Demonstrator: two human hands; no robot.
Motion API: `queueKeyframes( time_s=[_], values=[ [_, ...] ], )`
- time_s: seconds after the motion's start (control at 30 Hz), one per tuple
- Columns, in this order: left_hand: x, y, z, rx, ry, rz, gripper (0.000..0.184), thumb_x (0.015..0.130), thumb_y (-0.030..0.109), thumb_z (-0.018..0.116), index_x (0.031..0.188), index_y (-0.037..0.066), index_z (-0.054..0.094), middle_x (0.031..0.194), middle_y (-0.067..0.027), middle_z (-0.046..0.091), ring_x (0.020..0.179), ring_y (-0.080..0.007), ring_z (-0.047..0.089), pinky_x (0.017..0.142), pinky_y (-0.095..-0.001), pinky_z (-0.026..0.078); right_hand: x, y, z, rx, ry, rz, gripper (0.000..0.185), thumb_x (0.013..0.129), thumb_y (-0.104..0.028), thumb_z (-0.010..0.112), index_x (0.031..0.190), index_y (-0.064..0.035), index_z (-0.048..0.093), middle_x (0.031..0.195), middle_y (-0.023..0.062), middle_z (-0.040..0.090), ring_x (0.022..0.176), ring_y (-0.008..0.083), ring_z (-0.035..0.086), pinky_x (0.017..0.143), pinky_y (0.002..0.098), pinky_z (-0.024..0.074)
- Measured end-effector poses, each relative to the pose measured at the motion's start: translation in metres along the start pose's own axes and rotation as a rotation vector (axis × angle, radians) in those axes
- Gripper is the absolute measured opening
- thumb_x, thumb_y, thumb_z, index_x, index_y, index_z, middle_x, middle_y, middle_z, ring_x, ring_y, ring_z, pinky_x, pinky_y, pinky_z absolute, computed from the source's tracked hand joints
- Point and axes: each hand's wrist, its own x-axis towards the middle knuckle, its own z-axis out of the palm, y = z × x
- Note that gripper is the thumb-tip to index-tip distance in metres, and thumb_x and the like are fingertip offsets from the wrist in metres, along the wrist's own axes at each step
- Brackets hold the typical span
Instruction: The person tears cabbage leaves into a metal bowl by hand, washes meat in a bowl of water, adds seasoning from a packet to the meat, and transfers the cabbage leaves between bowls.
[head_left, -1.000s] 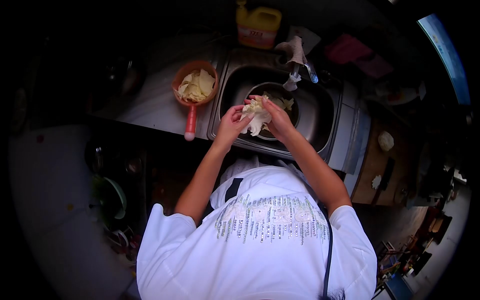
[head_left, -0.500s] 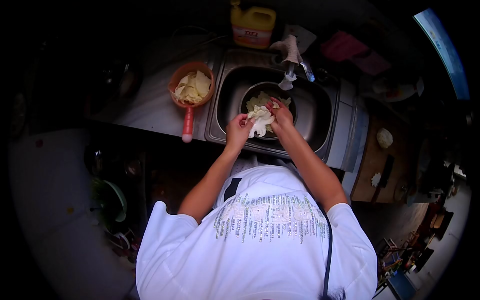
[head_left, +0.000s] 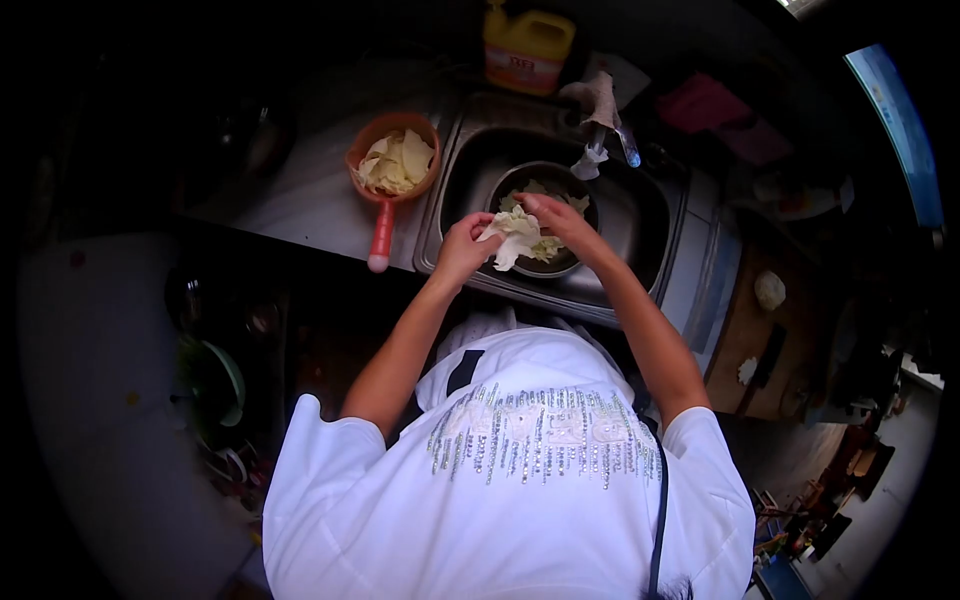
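A pale leaf point(head_left: 515, 240), like cabbage, is held over a round metal bowl point(head_left: 497, 187) in the sink point(head_left: 640, 240). My left hand point(head_left: 467, 245) is closed on the leaf's left side. At its upper right, my right hand point(head_left: 560, 222) has its fingers bent against the same leaf. More pale green leaf pieces point(head_left: 548, 250) lie in the bowl. An orange strainer-like container point(head_left: 382, 208) with a red handle stands left of the sink, heaped with leaf pieces point(head_left: 397, 162).
Behind the sink are a yellow jug point(head_left: 527, 50) and a cloth-wrapped faucet point(head_left: 598, 100). Pink cloths point(head_left: 715, 110) lie at the back right. A wooden board point(head_left: 735, 375) bears a pale round vegetable point(head_left: 769, 290) and a dark knife point(head_left: 770, 355).
Half a second ago my right hand was lower into the bowl with curled fingers; now it is at the leaf's upper edge. The leaf has shifted slightly, and the whole view has moved a little.
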Motion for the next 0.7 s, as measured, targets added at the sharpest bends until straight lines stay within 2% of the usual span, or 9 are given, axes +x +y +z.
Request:
queueKeyframes(
  time_s=[0.03,0.07,0.13,0.17,0.23,0.3,0.5,0.57,0.7],
  values=[
    [0.001,0.001,0.002,0.081,-0.033,-0.007,0.027,0.079,0.010,0.061,0.103,-0.001,0.053,0.090,-0.0050,0.061,0.078,-0.0087,0.057,0.071,-0.0206,0.044,-0.004,-0.011,0.005,-0.078,-0.171,-0.082,0.034,0.078,-0.015,0.060,0.108,-0.0012,0.053,0.095,0.0108,0.059,0.090,0.0148,0.054,0.079,0.0263,0.0418],
    [0.003,0.000,0.003,0.080,-0.036,-0.005,0.027,0.079,0.010,0.061,0.103,-0.001,0.053,0.090,-0.0050,0.061,0.078,-0.0087,0.057,0.071,-0.0206,0.044,-0.003,-0.011,0.006,-0.082,-0.167,-0.083,0.034,0.078,-0.015,0.060,0.108,-0.0012,0.053,0.095,0.0108,0.059,0.090,0.0148,0.054,0.079,0.0263,0.0418],
    [0.003,0.002,0.004,0.224,-0.004,0.063,0.025,0.078,0.013,0.064,0.098,0.000,0.056,0.085,-0.0041,0.061,0.075,-0.0079,0.057,0.066,-0.0210,0.045,0.002,-0.006,0.008,-0.221,-0.187,-0.032,0.025,0.077,-0.015,0.062,0.099,-0.0022,0.057,0.084,0.0079,0.061,0.080,0.0130,0.055,0.072,0.0270,0.0434],
    [0.002,0.003,0.004,0.223,-0.004,0.063,0.025,0.078,0.013,0.064,0.098,0.000,0.056,0.085,-0.0041,0.061,0.075,-0.0079,0.057,0.066,-0.0210,0.045,0.003,0.001,0.010,-0.179,-0.126,-0.096,0.019,0.078,-0.015,0.061,0.092,-0.0026,0.058,0.076,0.0048,0.060,0.072,0.0116,0.054,0.066,0.0265,0.0435],
    [-0.005,0.016,0.005,0.432,-0.012,0.091,0.021,0.077,0.017,0.066,0.090,0.001,0.059,0.079,-0.0026,0.061,0.071,-0.0071,0.056,0.062,-0.0209,0.044,0.002,0.004,0.014,-0.175,-0.098,-0.107,0.018,0.078,-0.015,0.061,0.091,-0.0030,0.058,0.076,0.0043,0.059,0.071,0.0109,0.053,0.065,0.0259,0.0431],
    [-0.006,0.014,0.010,0.354,0.028,0.089,0.020,0.076,0.017,0.066,0.087,0.002,0.059,0.076,-0.0021,0.061,0.069,-0.0069,0.056,0.061,-0.0211,0.044,0.003,0.009,0.016,-0.172,-0.066,-0.117,0.017,0.079,-0.016,0.061,0.091,-0.0033,0.057,0.076,0.0037,0.059,0.071,0.0102,0.052,0.064,0.0253,0.0427],
    [0.004,0.002,0.017,0.303,0.121,0.174,0.019,0.073,0.017,0.066,0.085,0.003,0.060,0.070,-0.0037,0.062,0.063,-0.0093,0.057,0.057,-0.0242,0.044,0.005,0.025,0.033,0.321,0.098,0.146,0.014,0.082,-0.017,0.059,0.089,-0.0050,0.058,0.077,0.0027,0.059,0.069,0.0099,0.052,0.061,0.0249,0.0417],
    [0.008,-0.001,0.019,0.350,0.151,0.165,0.020,0.071,0.017,0.066,0.084,0.003,0.061,0.069,-0.0050,0.062,0.062,-0.0107,0.058,0.056,-0.0256,0.045,0.001,0.020,0.044,0.472,0.315,0.296,0.012,0.083,-0.016,0.058,0.088,-0.0046,0.058,0.077,0.0034,0.059,0.069,0.0121,0.054,0.060,0.0264,0.0431],
    [0.018,-0.016,0.018,0.534,0.184,0.065,0.021,0.068,0.017,0.066,0.083,0.004,0.062,0.069,-0.0085,0.063,0.063,-0.0145,0.061,0.057,-0.0284,0.046,0.012,0.068,0.042,0.691,0.218,0.366,0.009,0.083,-0.012,0.056,0.088,-0.0044,0.057,0.077,0.0047,0.058,0.069,0.0148,0.055,0.058,0.0290,0.0444]
  ],
)
